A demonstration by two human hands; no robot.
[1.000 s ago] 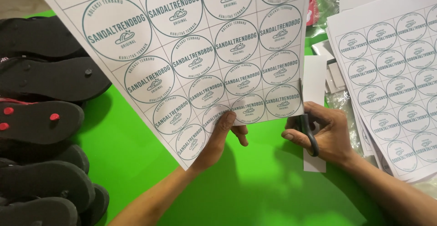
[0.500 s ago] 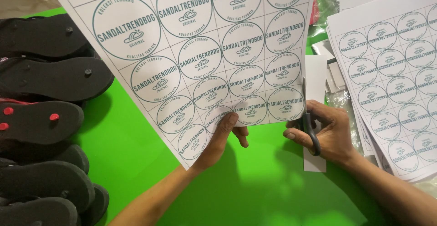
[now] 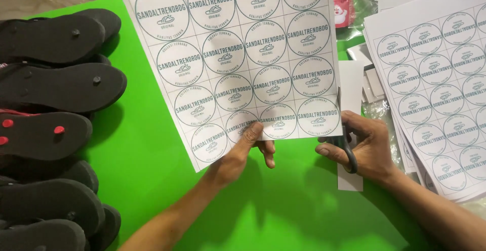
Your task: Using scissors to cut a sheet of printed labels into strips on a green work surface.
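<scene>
Left hand [image 3: 238, 152] pinches the bottom edge of a white label sheet [image 3: 238, 53] w/ round printed stickers, held up over the green table [image 3: 147, 150]. Right hand [image 3: 367, 147] grips dark scissors [image 3: 347, 152], fingers curled through the loops, at the sheet's lower right corner; blades hidden behind the paper. Black sandals [image 3: 55, 86] lie stacked at left, a stack of label sheets [image 3: 435, 84] at right, a white strip [image 3: 350, 124] under the right hand.

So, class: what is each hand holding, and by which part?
The left hand pinches the label sheet by its bottom edge; the right hand holds scissors by the handle loops.
</scene>
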